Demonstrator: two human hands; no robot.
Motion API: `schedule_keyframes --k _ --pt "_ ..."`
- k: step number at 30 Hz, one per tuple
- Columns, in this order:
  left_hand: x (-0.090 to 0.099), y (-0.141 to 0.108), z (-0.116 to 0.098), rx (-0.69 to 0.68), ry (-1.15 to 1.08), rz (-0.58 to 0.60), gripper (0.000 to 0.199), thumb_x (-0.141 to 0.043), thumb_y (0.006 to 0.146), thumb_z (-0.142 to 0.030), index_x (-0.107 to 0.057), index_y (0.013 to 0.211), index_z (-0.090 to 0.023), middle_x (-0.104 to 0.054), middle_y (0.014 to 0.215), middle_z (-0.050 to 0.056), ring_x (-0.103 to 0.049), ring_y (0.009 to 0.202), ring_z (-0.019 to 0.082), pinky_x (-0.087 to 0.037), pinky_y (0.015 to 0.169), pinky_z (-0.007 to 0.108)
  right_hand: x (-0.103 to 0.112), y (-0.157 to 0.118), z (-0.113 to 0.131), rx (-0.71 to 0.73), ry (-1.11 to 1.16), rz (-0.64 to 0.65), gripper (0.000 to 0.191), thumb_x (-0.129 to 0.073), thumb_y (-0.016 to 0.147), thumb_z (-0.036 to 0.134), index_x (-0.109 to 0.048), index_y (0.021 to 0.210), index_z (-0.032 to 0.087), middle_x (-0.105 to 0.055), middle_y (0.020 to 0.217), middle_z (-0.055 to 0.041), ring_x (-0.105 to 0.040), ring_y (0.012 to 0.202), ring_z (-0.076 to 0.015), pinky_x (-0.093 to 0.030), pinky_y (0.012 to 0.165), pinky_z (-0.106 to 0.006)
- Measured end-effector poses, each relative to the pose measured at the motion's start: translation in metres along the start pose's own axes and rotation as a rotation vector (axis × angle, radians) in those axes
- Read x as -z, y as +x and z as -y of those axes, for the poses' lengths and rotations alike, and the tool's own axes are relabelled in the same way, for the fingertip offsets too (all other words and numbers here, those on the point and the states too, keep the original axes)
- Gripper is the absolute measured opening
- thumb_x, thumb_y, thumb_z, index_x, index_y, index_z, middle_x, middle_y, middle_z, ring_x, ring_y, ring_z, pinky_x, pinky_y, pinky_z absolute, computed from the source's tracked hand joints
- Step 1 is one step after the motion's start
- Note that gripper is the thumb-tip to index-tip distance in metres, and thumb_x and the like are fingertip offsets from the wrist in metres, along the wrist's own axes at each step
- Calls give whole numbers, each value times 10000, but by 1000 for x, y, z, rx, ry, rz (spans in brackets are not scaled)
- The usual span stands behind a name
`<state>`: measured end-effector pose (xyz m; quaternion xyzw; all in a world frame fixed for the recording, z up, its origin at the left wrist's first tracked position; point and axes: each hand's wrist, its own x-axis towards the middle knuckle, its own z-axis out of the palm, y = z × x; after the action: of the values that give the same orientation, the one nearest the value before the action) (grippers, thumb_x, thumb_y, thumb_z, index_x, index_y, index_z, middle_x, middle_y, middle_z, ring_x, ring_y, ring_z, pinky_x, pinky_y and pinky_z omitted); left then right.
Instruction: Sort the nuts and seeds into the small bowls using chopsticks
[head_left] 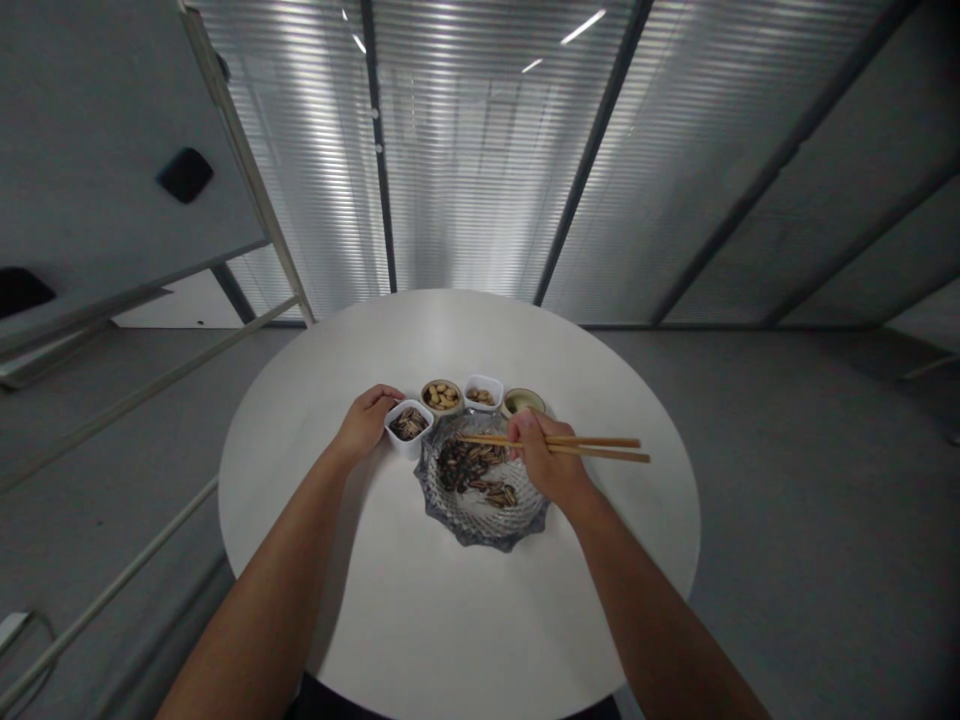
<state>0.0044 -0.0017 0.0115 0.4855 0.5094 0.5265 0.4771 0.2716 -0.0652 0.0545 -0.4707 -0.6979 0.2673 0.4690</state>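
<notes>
In my right hand [549,462] is a pair of wooden chopsticks [600,448]. Their tips reach left over a large scalloped glass bowl [487,532], where dark seeds and striped sunflower seeds [499,492] lie loose; whether the tips pinch a seed is too small to tell. My left hand [370,420] is at the left side of a small white square bowl [405,447], its fingers bent against the far left rim. That small bowl holds striped sunflower seeds [409,423] and stands right beside the glass bowl.
Behind the glass bowl stand a round bowl of peanuts [441,397], a white square bowl [493,384] with brown pieces and a greenish round bowl [523,400], partly hidden by my right hand. All rest on a round white table [450,620]. A whiteboard stand [247,170] is at the left.
</notes>
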Motion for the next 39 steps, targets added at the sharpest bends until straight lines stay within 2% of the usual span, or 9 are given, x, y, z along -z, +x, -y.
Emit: schedule_keyframes --k 5,9,11,15,19,25,28,31,39 --pt "-1 -1 0 20 -1 -1 204 -600 693 -331 -630 795 -157 -622 678 37 -559 617 170 -404 583 286 -2 1 6 -39 222 -110 449 -343 944 500 -522 651 212 -479 462 19 -458 423 -129 -362 432 -264" --pt "-3 -3 -4 9 2 -10 206 -601 679 -328 -636 783 -153 -625 683 40 -552 616 170 -399 586 289 -6 3 15 -60 358 -239 448 -325 942 518 -501 659 219 -414 413 44 -505 420 -141 -419 462 -272" --pt "-3 -3 -5 -3 10 -17 193 -598 678 -321 -636 765 -154 -623 680 40 -547 615 168 -396 590 289 -11 4 19 -63 387 -249 449 -304 943 527 -498 676 222 -435 427 42 -522 436 -147 -446 488 -282" --pt "-4 -2 -5 3 20 -22 176 -587 679 -302 -637 764 -156 -623 673 42 -550 621 174 -396 589 291 -24 2 26 -49 347 -128 446 -274 946 534 -511 723 230 -507 500 19 -553 509 -155 -480 564 -298" --pt "-4 -3 -4 -8 21 -17 166 -581 694 -291 -634 770 -153 -628 680 42 -547 614 166 -400 591 289 -27 -2 30 -11 309 22 382 -364 931 509 -544 737 233 -573 601 -11 -576 606 -173 -478 615 -313" --pt "-2 -1 -1 9 -4 3 196 -603 690 -317 -638 786 -150 -635 690 44 -561 624 170 -414 594 292 2 4 17 -40 528 -101 389 -456 889 448 -541 596 207 -478 474 18 -468 423 -135 -376 455 -286" --pt "0 3 4 6 -4 1 194 -606 690 -319 -638 788 -154 -638 698 43 -566 631 168 -416 598 288 21 7 7 -81 561 -46 433 -483 853 470 -515 518 197 -420 414 24 -397 369 -117 -298 401 -268" --pt "1 4 6 7 -1 4 197 -608 690 -325 -637 789 -157 -637 699 43 -570 638 170 -415 596 283 31 7 0 -90 501 36 441 -504 828 484 -506 498 192 -463 423 -3 -389 390 -123 -234 387 -264" --pt "-1 0 0 6 31 2 196 -580 710 -314 -623 805 -147 -629 700 39 -560 633 161 -409 587 274 29 6 -4 -18 318 239 508 -481 836 558 -483 492 183 -455 435 3 -375 404 -101 -253 398 -248"
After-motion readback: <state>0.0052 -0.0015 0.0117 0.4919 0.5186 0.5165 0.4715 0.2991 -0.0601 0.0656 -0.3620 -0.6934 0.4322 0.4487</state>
